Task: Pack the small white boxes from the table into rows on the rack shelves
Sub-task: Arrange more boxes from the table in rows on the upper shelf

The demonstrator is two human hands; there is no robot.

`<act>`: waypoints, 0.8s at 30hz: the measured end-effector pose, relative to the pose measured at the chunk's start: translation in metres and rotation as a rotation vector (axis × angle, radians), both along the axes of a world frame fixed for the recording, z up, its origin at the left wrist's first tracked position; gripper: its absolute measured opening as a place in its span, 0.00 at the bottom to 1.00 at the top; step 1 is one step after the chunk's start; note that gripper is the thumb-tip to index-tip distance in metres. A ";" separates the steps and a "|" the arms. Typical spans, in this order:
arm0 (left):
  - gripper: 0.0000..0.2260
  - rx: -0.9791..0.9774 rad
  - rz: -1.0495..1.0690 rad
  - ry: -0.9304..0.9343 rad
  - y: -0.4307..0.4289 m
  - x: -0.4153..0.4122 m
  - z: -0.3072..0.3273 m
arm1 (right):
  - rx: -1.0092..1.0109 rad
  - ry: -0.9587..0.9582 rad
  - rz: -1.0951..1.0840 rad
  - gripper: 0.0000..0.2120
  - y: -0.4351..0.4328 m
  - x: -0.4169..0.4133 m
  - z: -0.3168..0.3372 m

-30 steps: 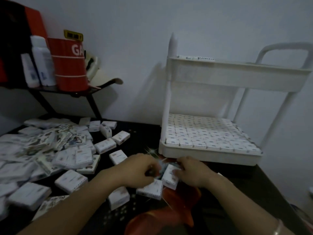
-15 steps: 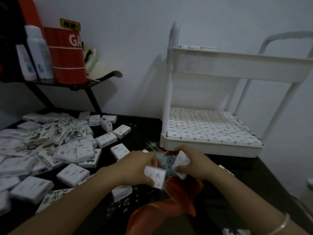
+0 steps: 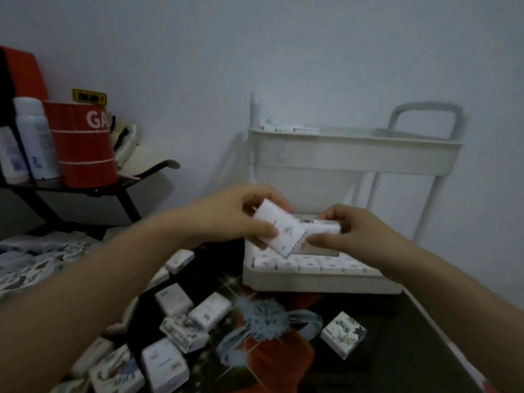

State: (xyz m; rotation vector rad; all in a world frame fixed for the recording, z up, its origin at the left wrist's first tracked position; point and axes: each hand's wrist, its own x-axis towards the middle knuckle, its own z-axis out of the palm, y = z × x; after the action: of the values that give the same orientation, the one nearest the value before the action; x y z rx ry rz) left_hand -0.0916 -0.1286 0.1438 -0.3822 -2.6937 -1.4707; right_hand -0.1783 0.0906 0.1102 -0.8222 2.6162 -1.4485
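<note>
My left hand (image 3: 229, 214) pinches a small white box (image 3: 280, 232) with a scalloped edge, held tilted in front of the white rack (image 3: 320, 279). My right hand (image 3: 351, 231) grips a second white box (image 3: 320, 225) lying flat, touching the first. Both hands hover just above the lower shelf, whose floor is covered with rows of white boxes (image 3: 309, 263). The upper shelf (image 3: 354, 154) shows a few boxes (image 3: 292, 128) at its back left rim. Many loose boxes (image 3: 181, 333) lie on the dark table to the left and below my arms.
One patterned box (image 3: 343, 333) lies alone at the front right on the table. A red canister (image 3: 82, 143) and white bottles (image 3: 34, 137) stand on a dark side shelf at left. The rack's handle (image 3: 425, 114) rises at the right, close to the wall.
Both hands have risen from the table near the rack's front edge, each carrying a box, and now hold them over the lower shelf. The camera tilted up and closer.
</note>
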 end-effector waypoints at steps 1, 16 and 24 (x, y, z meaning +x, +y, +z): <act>0.15 0.003 -0.006 0.023 0.003 -0.005 0.020 | -0.035 -0.001 -0.004 0.12 0.003 -0.002 0.013; 0.16 -0.262 0.301 0.367 0.011 -0.159 0.205 | -0.282 0.028 0.045 0.10 0.002 -0.081 0.159; 0.16 -0.599 0.310 0.332 0.018 -0.245 0.207 | -0.269 0.071 -0.059 0.07 -0.016 -0.154 0.188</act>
State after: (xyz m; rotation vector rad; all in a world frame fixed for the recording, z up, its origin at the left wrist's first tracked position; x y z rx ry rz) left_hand -0.3368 -0.1106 0.3504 -0.1884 -2.6947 -0.4580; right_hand -0.3325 0.0744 0.2977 -0.8389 2.5489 -1.8505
